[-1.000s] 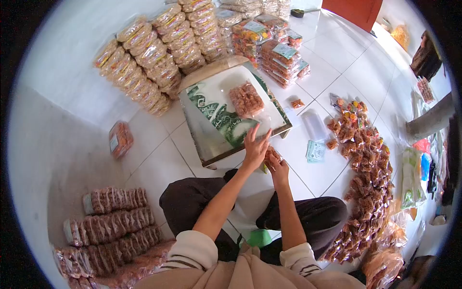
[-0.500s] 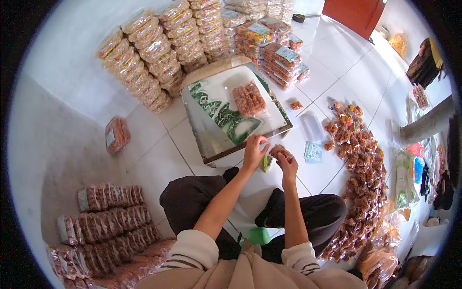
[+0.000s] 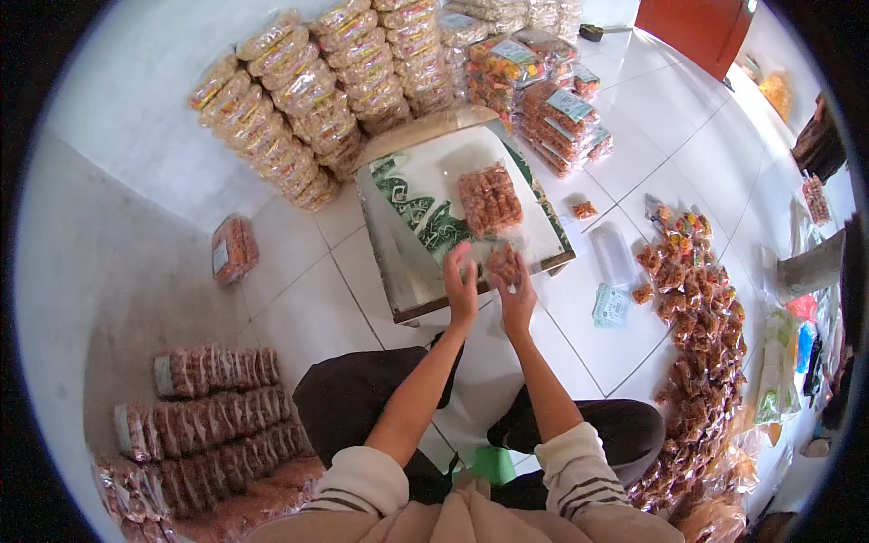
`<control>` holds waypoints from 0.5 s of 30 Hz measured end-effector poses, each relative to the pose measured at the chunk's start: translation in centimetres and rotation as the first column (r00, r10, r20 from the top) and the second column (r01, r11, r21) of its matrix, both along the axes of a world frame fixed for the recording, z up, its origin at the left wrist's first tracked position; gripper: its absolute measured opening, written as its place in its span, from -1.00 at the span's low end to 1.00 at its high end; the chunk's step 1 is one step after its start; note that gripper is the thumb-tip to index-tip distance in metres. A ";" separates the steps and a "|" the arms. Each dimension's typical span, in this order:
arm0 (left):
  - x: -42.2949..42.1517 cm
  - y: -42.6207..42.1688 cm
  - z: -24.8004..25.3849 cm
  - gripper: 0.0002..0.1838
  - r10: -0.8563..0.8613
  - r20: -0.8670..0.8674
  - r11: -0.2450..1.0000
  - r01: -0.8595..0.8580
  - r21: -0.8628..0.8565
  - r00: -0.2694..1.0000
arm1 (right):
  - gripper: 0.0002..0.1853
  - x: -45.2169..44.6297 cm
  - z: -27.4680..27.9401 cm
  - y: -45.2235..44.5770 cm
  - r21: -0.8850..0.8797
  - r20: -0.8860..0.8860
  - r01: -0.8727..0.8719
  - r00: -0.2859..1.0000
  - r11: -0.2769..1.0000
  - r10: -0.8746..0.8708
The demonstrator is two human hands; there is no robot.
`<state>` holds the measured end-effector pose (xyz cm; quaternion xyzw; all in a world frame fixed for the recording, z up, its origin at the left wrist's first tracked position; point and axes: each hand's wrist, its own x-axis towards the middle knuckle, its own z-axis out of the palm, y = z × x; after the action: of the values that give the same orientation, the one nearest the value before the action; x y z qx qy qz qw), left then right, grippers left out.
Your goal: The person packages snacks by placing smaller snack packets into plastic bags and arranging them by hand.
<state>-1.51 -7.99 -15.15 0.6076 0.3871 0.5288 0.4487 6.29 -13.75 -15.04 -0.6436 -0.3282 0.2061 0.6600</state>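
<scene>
My right hand [image 3: 516,297] grips a small clear packet of reddish-brown snack [image 3: 503,262] over the front edge of a low table [image 3: 425,303]. Beside it, my left hand [image 3: 461,282] is raised with thumb and fingers apart, holding nothing visible. Just beyond both hands, a larger clear bag filled with snack packets [image 3: 490,201] lies on the table's white and green top. Whether the small packet touches that bag or the tabletop is unclear.
Tall stacks of round packs [image 3: 299,86] line the wall. Filled bags [image 3: 557,113] are piled behind the table. To the right lie a clear plastic container [image 3: 614,253], printed labels [image 3: 611,306] and a long heap of small packets [image 3: 692,353]. Packed rows [image 3: 204,416] sit at left.
Both hands have moved forward from in front of the table to its front edge, the right carrying the small snack packet. A green object near the hands earlier no longer shows. The view has shifted slightly.
</scene>
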 end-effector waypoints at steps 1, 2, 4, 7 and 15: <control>0.2 1.4 -0.3 -0.61 -0.045 0.060 0.989 0.052 -0.135 0.997 | -0.34 0.0 0.3 0.5 -0.101 0.110 0.009 0.994 0.995 0.002; 0.6 2.7 -0.7 -0.60 -0.094 0.115 0.964 0.119 -0.236 0.989 | -0.34 -0.2 0.2 1.0 -0.111 0.105 0.005 0.994 0.994 0.006; 1.5 4.5 -1.4 -0.57 -0.162 0.154 0.943 0.199 -0.267 0.975 | -0.32 -0.3 -0.4 2.0 -0.001 -0.037 -0.051 0.998 0.999 0.051; 2.4 5.1 -2.3 -0.53 -0.214 0.163 0.932 0.252 -0.261 0.963 | -0.34 -0.6 -2.2 3.2 -0.172 0.213 -0.040 0.974 0.984 0.077; 2.6 5.0 -3.3 -0.40 -0.233 0.160 0.930 0.268 -0.250 0.959 | -0.43 0.6 -3.3 2.7 -0.055 0.477 -0.268 0.839 0.962 0.261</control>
<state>1.07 -2.96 -18.46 0.5505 0.3451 0.4473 0.6146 6.88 -11.06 -18.36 -0.6182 -0.5683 0.1270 0.5279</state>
